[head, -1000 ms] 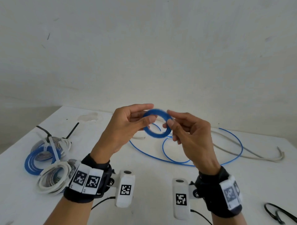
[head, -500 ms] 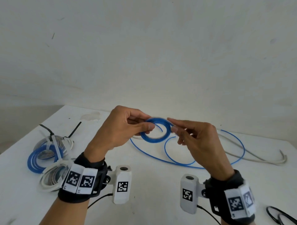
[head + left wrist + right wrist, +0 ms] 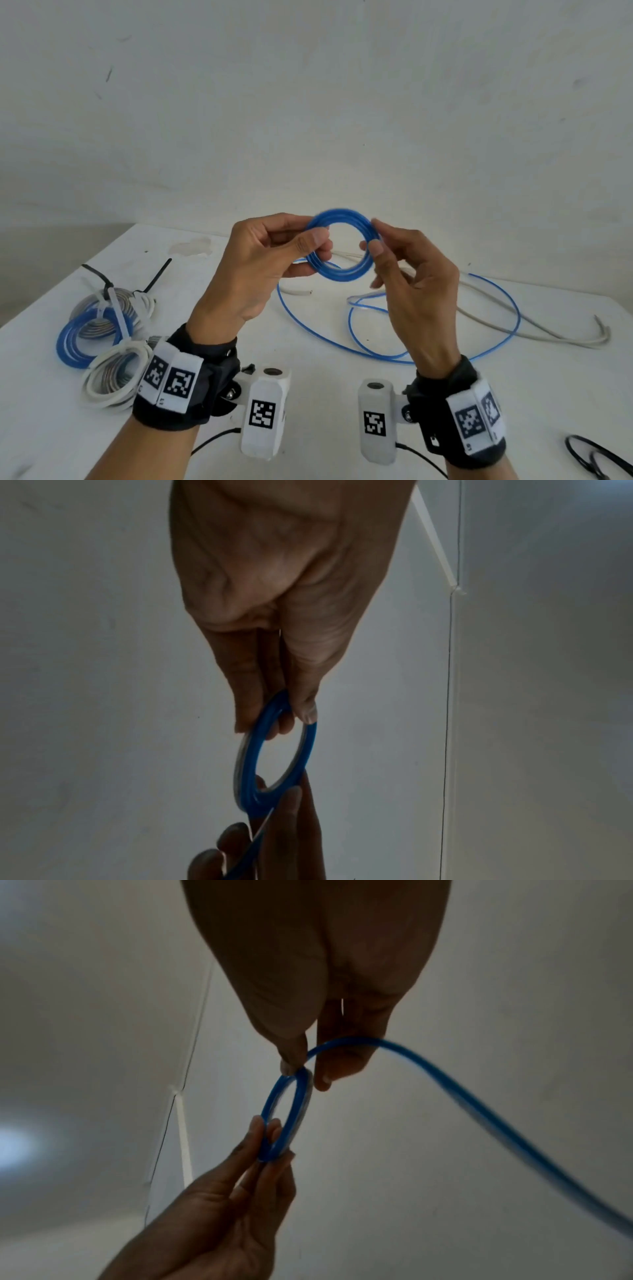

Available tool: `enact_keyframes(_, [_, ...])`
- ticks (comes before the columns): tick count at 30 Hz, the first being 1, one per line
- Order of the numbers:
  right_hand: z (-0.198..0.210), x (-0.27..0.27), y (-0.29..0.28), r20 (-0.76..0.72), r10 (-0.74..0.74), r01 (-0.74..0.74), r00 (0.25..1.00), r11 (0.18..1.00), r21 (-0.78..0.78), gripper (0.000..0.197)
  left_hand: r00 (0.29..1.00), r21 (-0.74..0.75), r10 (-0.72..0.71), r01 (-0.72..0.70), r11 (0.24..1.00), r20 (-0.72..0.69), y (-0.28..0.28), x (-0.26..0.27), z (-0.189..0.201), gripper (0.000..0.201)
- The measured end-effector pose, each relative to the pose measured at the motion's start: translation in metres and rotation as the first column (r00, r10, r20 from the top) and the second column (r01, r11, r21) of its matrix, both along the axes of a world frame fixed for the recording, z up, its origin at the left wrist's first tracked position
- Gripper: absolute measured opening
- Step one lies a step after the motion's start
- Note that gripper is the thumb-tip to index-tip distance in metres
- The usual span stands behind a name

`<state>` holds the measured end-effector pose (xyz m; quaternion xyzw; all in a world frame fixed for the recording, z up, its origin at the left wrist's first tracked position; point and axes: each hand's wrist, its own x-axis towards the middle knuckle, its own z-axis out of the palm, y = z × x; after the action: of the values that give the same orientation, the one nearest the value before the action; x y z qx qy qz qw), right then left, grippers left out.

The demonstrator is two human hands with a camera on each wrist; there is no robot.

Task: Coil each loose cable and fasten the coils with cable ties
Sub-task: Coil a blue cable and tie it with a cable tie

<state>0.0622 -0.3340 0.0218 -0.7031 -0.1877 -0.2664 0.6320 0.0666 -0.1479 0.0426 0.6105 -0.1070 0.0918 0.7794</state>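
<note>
Tied coils (image 3: 102, 337) lie at table (image 3: 325, 394) left edge; blue coil (image 3: 340, 251) is held up mid-air, pinched by left hand (image 3: 270, 263) at one side, right hand (image 3: 411, 274) at the other. Winding judged mid-step: slack (image 3: 428, 342) trails on table, next loop to be fed. Room open ahead; grey cable (image 3: 513, 325) lies right.

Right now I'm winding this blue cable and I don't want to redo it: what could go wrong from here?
The blue coil is held only by fingertip pinches of the left hand and right hand; a slipped grip could let the turns spring apart. The loose blue cable on the table crosses the grey cable, so pulling more in might snag or drag it.
</note>
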Motion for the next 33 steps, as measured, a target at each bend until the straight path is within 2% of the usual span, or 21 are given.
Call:
enact_keyframes(2, [-0.002, 0.001, -0.001, 0.007, 0.0, 0.001, 1.0, 0.993, -0.122, 0.036, 1.0, -0.051, 0.03, -0.03, 0.998, -0.004, 0.001, 0.001, 0.0, 0.023])
enact_keyframes(4, [-0.003, 0.0, 0.004, -0.023, 0.039, -0.041, 0.999, 0.991, -0.126, 0.044, 0.999, -0.074, 0.053, -0.054, 0.996, -0.003, -0.001, 0.003, -0.001, 0.024])
enact_keyframes(6, [-0.003, -0.002, 0.011, -0.04, 0.063, -0.062, 0.997, 0.998, 0.011, 0.043, 0.999, -0.09, 0.053, -0.053, 0.994, -0.004, -0.004, 0.003, -0.001, 0.023])
enact_keyframes(10, [-0.005, -0.006, 0.024, -0.033, 0.045, -0.034, 0.998, 0.956, 0.293, 0.018, 0.999, -0.154, 0.008, -0.013, 0.988, -0.035, -0.011, 0.003, -0.001, 0.023])
enact_keyframes(13, [-0.012, -0.005, 0.031, -0.046, 0.025, -0.008, 0.999, 0.942, 0.336, 0.019, 0.998, -0.203, -0.01, -0.002, 0.979, -0.059, -0.012, 0.004, -0.003, 0.022])
enact_keyframes(16, [-0.011, -0.002, 0.027, -0.056, 0.036, -0.015, 0.998, 0.941, 0.337, 0.021, 0.997, -0.167, -0.04, 0.028, 0.986, -0.069, -0.01, 0.006, -0.005, 0.021])
enact_keyframes(19, [-0.007, 0.004, 0.01, -0.065, 0.069, -0.049, 0.996, 0.963, 0.266, 0.023, 0.997, -0.031, -0.06, 0.058, 0.998, -0.051, -0.002, 0.009, -0.006, 0.029])
enact_keyframes(22, [-0.005, 0.009, -0.006, -0.098, 0.071, -0.068, 0.993, 0.997, 0.026, 0.024, 0.998, 0.156, -0.057, 0.059, 0.986, -0.012, 0.01, 0.01, -0.008, 0.042])
enact_keyframes(24, [-0.005, 0.009, -0.012, -0.146, 0.102, -0.122, 0.984, 0.984, -0.129, 0.024, 0.997, 0.295, -0.082, 0.081, 0.952, -0.009, 0.014, 0.01, -0.01, 0.04])
enact_keyframes(26, [-0.007, 0.009, -0.013, -0.179, 0.113, -0.152, 0.977, 0.964, -0.22, 0.024, 0.993, 0.388, -0.115, 0.118, 0.914, -0.031, 0.014, 0.009, -0.01, 0.033])
enact_keyframes(29, [-0.007, 0.008, -0.01, -0.176, 0.104, -0.146, 0.979, 0.958, -0.246, 0.025, 0.992, 0.41, -0.12, 0.126, 0.903, -0.041, 0.015, 0.01, -0.011, 0.031])
enact_keyframes(33, [-0.005, 0.006, -0.008, -0.144, 0.119, -0.141, 0.982, 0.978, -0.154, 0.031, 0.998, 0.283, -0.056, 0.051, 0.958, 0.009, 0.018, 0.009, -0.007, 0.029])
